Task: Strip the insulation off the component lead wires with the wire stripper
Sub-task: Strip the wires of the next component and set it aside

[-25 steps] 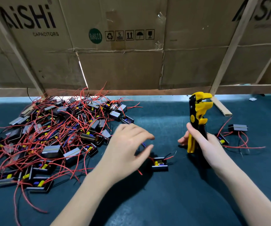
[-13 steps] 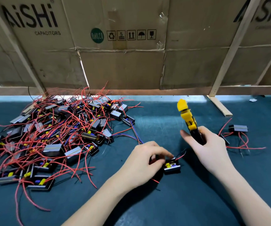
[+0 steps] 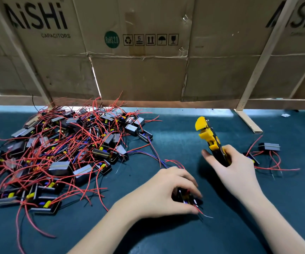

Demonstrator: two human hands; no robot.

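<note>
My left hand [image 3: 168, 191] grips a small black component [image 3: 187, 198] low on the dark mat, fingers curled over it; its red lead wires [image 3: 203, 213] stick out to the lower right. My right hand [image 3: 234, 165] holds the yellow and black wire stripper [image 3: 209, 138] by its handles, jaws pointing up and away, above and to the right of the component. The tool and the component are apart.
A large heap of components with red wires [image 3: 60, 154] covers the left of the mat. Two more components with red leads [image 3: 269, 149] lie at the right. A cardboard wall [image 3: 148, 70] with wooden slats [image 3: 247, 120] closes the back.
My left hand reached down, took hold of the component and drew it nearer to me. The wire stripper tilted from upright to leaning left.
</note>
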